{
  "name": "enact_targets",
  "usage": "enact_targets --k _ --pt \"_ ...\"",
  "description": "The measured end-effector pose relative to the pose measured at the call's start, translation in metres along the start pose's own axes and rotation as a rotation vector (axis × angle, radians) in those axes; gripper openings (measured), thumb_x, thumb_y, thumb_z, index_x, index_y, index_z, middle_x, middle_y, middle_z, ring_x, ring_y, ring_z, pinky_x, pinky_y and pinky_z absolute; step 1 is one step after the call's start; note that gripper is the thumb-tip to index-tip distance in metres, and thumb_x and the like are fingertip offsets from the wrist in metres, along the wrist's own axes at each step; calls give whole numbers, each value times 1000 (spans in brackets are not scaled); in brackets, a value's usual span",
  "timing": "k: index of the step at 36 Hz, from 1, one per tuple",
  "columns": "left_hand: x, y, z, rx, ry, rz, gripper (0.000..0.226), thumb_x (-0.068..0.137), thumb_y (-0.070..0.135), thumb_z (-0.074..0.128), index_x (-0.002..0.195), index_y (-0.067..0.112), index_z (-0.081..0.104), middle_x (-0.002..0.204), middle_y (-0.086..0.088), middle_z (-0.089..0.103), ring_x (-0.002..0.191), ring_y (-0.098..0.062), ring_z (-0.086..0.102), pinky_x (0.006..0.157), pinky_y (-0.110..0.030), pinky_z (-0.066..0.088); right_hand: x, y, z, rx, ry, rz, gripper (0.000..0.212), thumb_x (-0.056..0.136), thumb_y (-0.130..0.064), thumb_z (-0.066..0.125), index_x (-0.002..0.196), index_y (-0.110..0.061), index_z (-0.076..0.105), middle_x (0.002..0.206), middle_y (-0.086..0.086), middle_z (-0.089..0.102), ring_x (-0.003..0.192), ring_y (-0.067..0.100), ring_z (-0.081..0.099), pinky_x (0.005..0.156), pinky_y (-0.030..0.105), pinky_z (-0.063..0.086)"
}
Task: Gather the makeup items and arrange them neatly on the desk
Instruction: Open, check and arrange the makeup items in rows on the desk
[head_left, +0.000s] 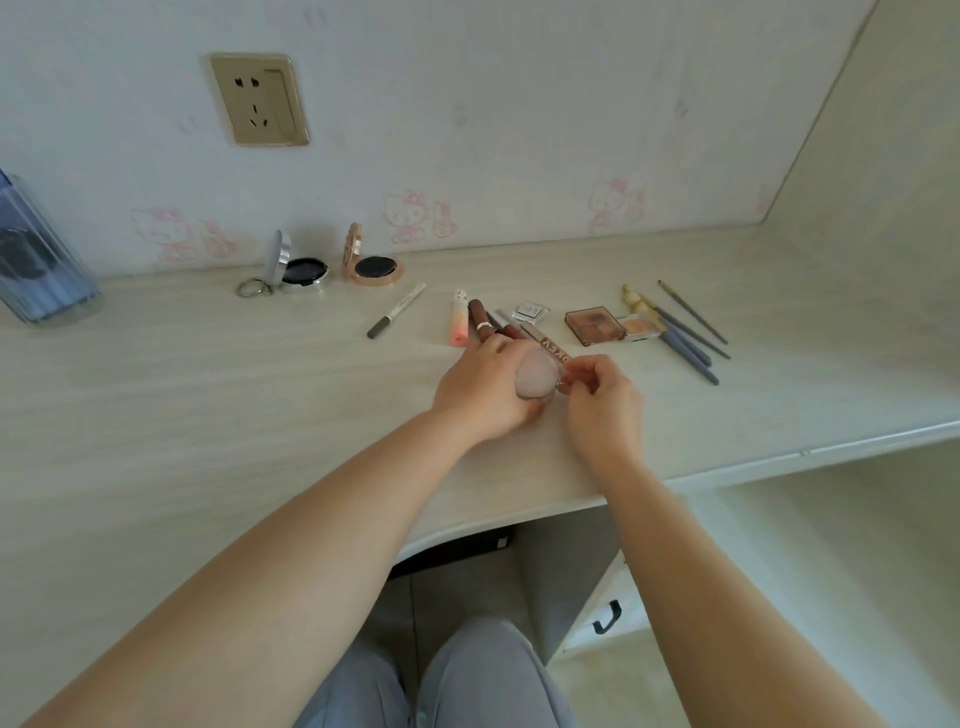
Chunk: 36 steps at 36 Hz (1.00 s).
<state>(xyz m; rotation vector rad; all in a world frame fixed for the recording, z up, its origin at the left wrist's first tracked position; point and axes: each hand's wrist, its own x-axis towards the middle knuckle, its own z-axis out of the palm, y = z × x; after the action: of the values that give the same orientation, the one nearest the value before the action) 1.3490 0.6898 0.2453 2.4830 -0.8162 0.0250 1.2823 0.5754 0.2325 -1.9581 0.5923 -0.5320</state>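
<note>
Pale wood-grain desk (208, 374), center frame: left hand (480, 389) cups a round pink jar (537, 375) steady while right hand (597, 392) pinches its edge, probably closing it before placement.

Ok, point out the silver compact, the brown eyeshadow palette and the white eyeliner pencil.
silver compact (304, 271): head view, on the dark pan of its open base.
brown eyeshadow palette (595, 325): head view, middle of its lid.
white eyeliner pencil (397, 310): head view, mid-barrel.

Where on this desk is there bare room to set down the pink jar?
Bare desk lies left of the white pencil, in front of the two open compacts. Crowded: lipsticks through brushes, right behind both hands.
</note>
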Motion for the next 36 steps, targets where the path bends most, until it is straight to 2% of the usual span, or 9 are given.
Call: enact_targets --k 6,9,12,15,17,20,25,29,36 --pt "-6 -3 -10 -143 7 -70 70 73 35 73 136 27 43 139 -2 38 127 -18 43 99 -27 37 3 -3 0 175 -105 73 19 94 -8 47 101 -22 57 100 1 66 96 18 64 83 30 51" --pt "-12 -9 -16 -323 50 -118 67 69 33 79 130 30 50 143 -3 33 123 -14 47 95 -16 34 -3 -13 5 351 -191 141 17 97 -16 46 106 -15 61 94 2 65 86 15 63 65 19 51" --pt "-19 -13 -28 -450 64 -121 60 67 35 81 121 33 55 128 2 48 109 -11 54 82 -11 38 -10 -24 15 429 -319 186 30 98 -30 43 99 -11 66 87 3 66 80 17 64 67 26 54" --pt "-26 -20 -41 -510 85 -120 54 64 39 83 112 37 58 115 10 58 102 -7 58 85 -17 43 -11 -30 27 461 -468 192 44 97 -46 35 115 -16 62 99 6 67 74 18 64 70 35 53" --pt "-31 -25 -50 -541 80 -139 52 61 41 84 106 39 61 109 14 63 100 -5 61 88 -22 47 -11 -35 33 456 -557 185 51 96 -54 31 113 -18 63 89 6 65 64 17 58 64 33 48" --pt "-36 -32 -60 -524 57 -162 56 61 41 84 111 33 62 103 16 66 96 0 62 88 -21 49 -15 -46 40 471 -650 182 56 95 -57 25 90 -19 66 65 5 52 51 15 45 52 28 37" --pt "-41 -40 -74 -567 27 -219 46 63 40 84 103 34 63 92 18 66 89 4 62 84 -19 50 -22 -65 53 453 -609 204 57 97 -48 21 68 -14 57 53 2 38 45 12 29 44 24 25" --pt "-44 -46 -86 -712 4 -270 52 63 37 84 110 26 64 98 3 70 93 -12 69 85 -30 56 -21 -73 62 598 -649 269 53 95 -50 21 82 -11 54 57 1 34 44 10 26 37 19 18" --pt "-42 -57 -97 -794 52 -320 48 62 37 84 105 28 63 98 1 70 90 -11 69 84 -31 57 -19 -85 78 696 -624 327 53 94 -51 23 76 -10 53 54 0 34 39 8 27 35 17 15"
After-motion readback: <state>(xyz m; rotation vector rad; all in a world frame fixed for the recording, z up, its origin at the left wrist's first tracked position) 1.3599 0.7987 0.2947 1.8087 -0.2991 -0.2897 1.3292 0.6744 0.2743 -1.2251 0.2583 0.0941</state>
